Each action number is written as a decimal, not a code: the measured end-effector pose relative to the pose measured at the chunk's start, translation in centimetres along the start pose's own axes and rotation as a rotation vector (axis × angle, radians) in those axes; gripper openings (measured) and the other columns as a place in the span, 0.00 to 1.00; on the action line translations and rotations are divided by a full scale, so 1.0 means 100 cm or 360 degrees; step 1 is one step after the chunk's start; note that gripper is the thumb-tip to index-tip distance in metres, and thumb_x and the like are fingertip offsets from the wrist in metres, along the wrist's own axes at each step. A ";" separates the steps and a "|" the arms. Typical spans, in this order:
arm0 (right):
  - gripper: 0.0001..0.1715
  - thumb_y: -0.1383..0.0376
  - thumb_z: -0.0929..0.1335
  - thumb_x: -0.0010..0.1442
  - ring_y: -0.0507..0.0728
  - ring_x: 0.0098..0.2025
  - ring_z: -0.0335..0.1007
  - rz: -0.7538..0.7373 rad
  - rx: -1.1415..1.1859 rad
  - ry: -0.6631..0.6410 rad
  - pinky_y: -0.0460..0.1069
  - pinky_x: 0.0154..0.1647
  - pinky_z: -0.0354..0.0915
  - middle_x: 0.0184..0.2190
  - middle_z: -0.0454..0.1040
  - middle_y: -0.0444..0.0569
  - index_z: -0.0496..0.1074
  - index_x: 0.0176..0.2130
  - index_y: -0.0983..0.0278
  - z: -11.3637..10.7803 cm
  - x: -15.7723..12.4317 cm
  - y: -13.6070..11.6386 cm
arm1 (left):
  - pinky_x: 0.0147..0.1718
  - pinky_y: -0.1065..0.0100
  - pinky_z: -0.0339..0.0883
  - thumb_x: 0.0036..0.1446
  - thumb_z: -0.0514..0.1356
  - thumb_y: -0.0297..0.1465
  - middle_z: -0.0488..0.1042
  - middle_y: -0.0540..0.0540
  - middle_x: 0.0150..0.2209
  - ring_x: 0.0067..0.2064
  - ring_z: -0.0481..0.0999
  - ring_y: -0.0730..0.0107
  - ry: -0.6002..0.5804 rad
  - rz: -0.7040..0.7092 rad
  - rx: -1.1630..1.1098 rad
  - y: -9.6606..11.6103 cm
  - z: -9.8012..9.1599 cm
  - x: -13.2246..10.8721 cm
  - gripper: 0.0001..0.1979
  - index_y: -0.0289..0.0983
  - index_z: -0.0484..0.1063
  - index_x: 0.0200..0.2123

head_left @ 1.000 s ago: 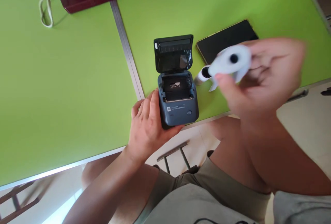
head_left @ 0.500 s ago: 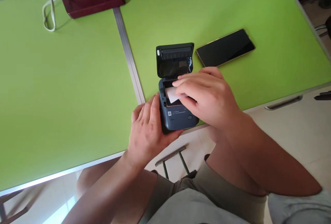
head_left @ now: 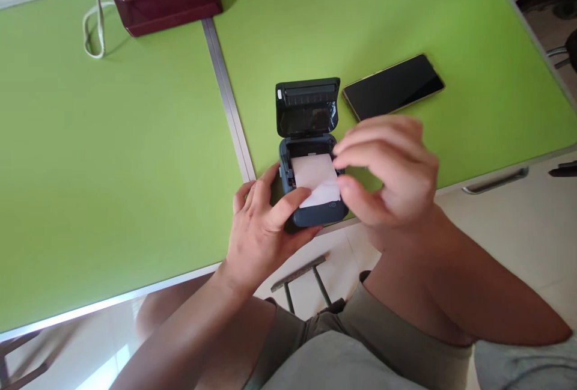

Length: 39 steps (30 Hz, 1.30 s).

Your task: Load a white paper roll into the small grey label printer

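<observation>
A small dark-blue label printer (head_left: 315,217) stands near the table's front edge, its black lid (head_left: 307,107) swung up at the back. White paper (head_left: 314,172) lies in its bay and spreads over the front face. My left hand (head_left: 259,222) grips the printer's left side and front, with one finger pressing the paper's left edge down. Just right of the printer, my right hand (head_left: 387,167) is slightly blurred. Its fingers and thumb are apart, close to the paper's right edge, and nothing shows between them.
A black-screened phone (head_left: 394,86) lies behind and right of the printer on the green table (head_left: 135,155). At the back left stands a dark-red device (head_left: 171,5) with a white cord (head_left: 100,29). A metal strip (head_left: 225,86) crosses the tabletop. Below is a drawer handle (head_left: 496,180).
The paper has been drawn out flat over the printer's front. My right hand has moved right, off the bay, and its fingers have parted. A left finger now presses on the paper.
</observation>
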State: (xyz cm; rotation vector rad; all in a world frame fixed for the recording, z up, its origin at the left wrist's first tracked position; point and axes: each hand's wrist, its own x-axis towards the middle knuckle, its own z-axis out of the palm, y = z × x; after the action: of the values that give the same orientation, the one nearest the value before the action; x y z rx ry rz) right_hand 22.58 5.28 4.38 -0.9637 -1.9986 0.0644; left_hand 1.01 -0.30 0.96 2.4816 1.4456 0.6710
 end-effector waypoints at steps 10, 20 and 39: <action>0.27 0.60 0.64 0.67 0.67 0.60 0.75 0.0234 -0.0013 -0.0045 0.65 0.64 0.71 0.56 0.76 0.57 0.60 0.64 0.56 0.008 0.010 0.009 | 0.57 0.48 0.66 0.63 0.69 0.44 0.68 0.31 0.66 0.65 0.73 0.46 0.0026 0.0011 -0.0020 0.000 -0.001 0.000 0.27 0.50 0.63 0.59; 0.10 0.58 0.71 0.65 0.72 0.67 0.69 0.0276 -0.0280 -0.0256 0.75 0.73 0.56 0.51 0.80 0.51 0.72 0.47 0.55 -0.001 0.006 0.006 | 0.56 0.45 0.67 0.66 0.66 0.44 0.68 0.25 0.65 0.65 0.73 0.42 0.0053 0.0044 -0.0025 0.000 0.000 0.001 0.27 0.48 0.59 0.63; 0.39 0.75 0.69 0.49 0.71 0.77 0.54 0.0662 -0.0484 -0.0598 0.73 0.80 0.45 0.64 0.71 0.54 0.70 0.59 0.57 -0.053 0.035 0.116 | 0.58 0.44 0.65 0.66 0.65 0.44 0.67 0.26 0.64 0.66 0.72 0.40 -0.0035 -0.0032 0.0046 0.004 -0.001 0.004 0.29 0.48 0.64 0.67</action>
State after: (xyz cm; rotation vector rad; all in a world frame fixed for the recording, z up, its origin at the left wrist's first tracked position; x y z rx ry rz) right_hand 32.42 14.01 5.58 -1.6566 -2.1470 0.1864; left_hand 1.42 -0.17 1.25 2.4849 1.4805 0.6217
